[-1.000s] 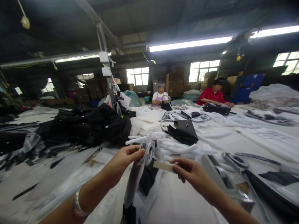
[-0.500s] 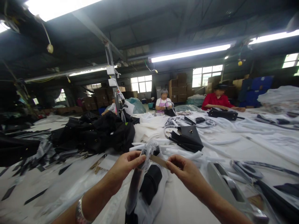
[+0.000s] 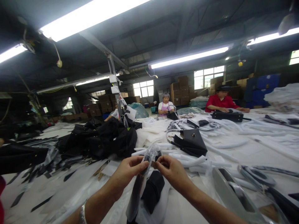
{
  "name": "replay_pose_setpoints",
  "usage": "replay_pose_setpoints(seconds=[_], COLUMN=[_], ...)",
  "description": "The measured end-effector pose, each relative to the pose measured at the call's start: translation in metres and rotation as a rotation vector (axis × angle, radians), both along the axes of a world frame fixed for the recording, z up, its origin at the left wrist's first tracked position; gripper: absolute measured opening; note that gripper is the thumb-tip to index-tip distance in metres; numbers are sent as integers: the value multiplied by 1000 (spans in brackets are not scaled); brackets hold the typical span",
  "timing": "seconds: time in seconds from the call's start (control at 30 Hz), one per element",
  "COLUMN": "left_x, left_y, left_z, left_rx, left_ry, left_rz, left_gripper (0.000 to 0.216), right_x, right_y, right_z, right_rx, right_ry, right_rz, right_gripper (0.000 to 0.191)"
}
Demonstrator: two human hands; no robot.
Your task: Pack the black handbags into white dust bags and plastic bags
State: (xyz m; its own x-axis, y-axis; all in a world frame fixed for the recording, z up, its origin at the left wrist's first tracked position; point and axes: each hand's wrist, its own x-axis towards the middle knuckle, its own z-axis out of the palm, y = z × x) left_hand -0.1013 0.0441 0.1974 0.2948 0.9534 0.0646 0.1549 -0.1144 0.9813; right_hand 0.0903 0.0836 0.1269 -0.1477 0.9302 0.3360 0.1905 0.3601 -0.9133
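Note:
My left hand (image 3: 127, 174) is closed in a pinch on a dark bag strap (image 3: 136, 194) wrapped in clear plastic. Between thumb and fingers of my right hand (image 3: 173, 172) is a short strip of brown tape (image 3: 153, 164), its other end against the wrapped strap. Both hands are close together over the table. Under them lies a black bag piece (image 3: 153, 189) on crumpled clear plastic. My fingers partly cover the tape and the strap's upper end.
A grey tape dispenser (image 3: 235, 194) stands at the right. Ahead lie a black handbag (image 3: 192, 141) and white foam tubes (image 3: 184, 158). Black bags (image 3: 102, 137) are heaped at the left. Two co-workers, one in a red top (image 3: 220, 102), sit across the table; another person is partly hidden.
My right hand has moved left, up to the strap, so less of the tape strip shows. My left hand keeps its pinch. A bit of red has appeared at the left edge.

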Motion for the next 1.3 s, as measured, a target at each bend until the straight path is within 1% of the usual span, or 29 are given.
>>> replay_pose_setpoints(seconds=[0.13, 0.23, 0.37, 0.5, 0.6, 0.73, 0.8, 0.87, 0.93, 1.1, 1.17, 1.23, 1.3], left_x=[-1, 0, 3, 5, 4, 4, 4, 3, 2, 5, 7, 9, 10], left_y=[2, 5, 7, 6, 1, -3, -3, -3, -3, -3, -2, 0, 2], left_z=[-2, -6, -10, -8, -5, -5, -7, -8, -8, -10, -15, -24, -34], left_rx=[10, 5, 14, 31, 51, 88, 110, 164, 222, 326, 329, 276, 222], left_ry=[26, 15, -15, -24, -16, -7, 15, 82, 137, 127, 125, 85, 13], left_rz=[20, 37, 28, -13, -42, -34, -12, 52, 93, 45, 106, 212, 314], left_gripper=[48, 48, 46, 44, 39, 37, 36, 33, 30, 23, 26, 42, 58], right_x=[0, -3, -13, -16, -14, -11, -11, -10, -10, -6, -5, -5, -6], right_y=[0, -1, -7, -14, -18, -23, -26, -29, -32, -32, -30, -27, -24], right_z=[6, 7, 6, 8, 10, 12, 15, 19, 23, 31, 30, 27, 22], right_rx=[45, 33, -50, -155, -238, -304, -299, -270, -246, -235, -244, -262, -281], right_ry=[32, 81, 183, 271, 354, 398, 400, 397, 393, 383, 335, 314, 351], right_rz=[-32, -14, 94, 191, 231, 259, 247, 210, 205, 344, 333, 313, 323], right_gripper=[27, 31, 37, 43, 44, 46, 48, 51, 52, 49, 49, 48, 47])
